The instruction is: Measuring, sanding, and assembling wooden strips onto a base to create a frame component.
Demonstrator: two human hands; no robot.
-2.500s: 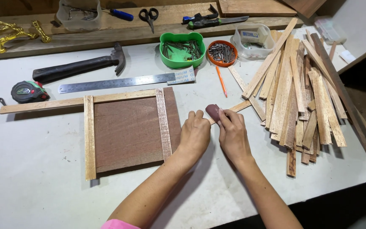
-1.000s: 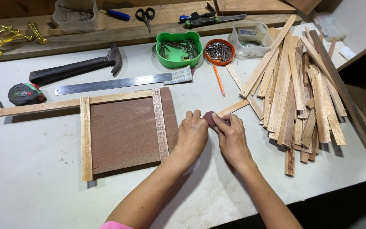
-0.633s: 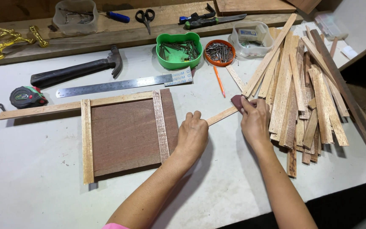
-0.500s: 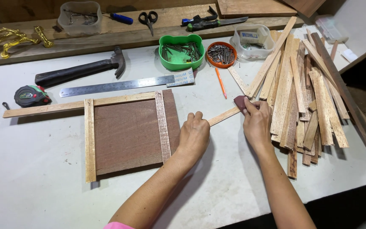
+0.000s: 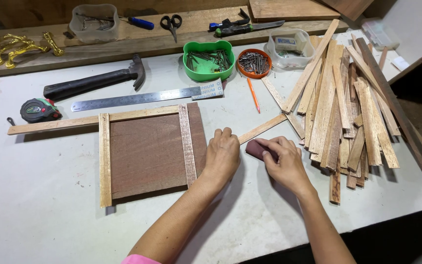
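A thin wooden strip lies slanted on the white table, between a brown board and a pile of slats. My left hand presses down flat on the strip's near end, beside the board's right edge. My right hand grips a folded piece of dark red sandpaper lying against the strip's middle. The board carries three pale strips: a long one along its top, a left upright and a right upright.
A pile of wooden slats fills the right side. Behind lie a steel ruler, a hammer, a tape measure, an orange pencil, a green nail tub and an orange nail dish. The table edge runs at the lower right.
My right hand has slid the sandpaper back down the strip from its far end toward my left hand. The left hand stays pressed on the strip.
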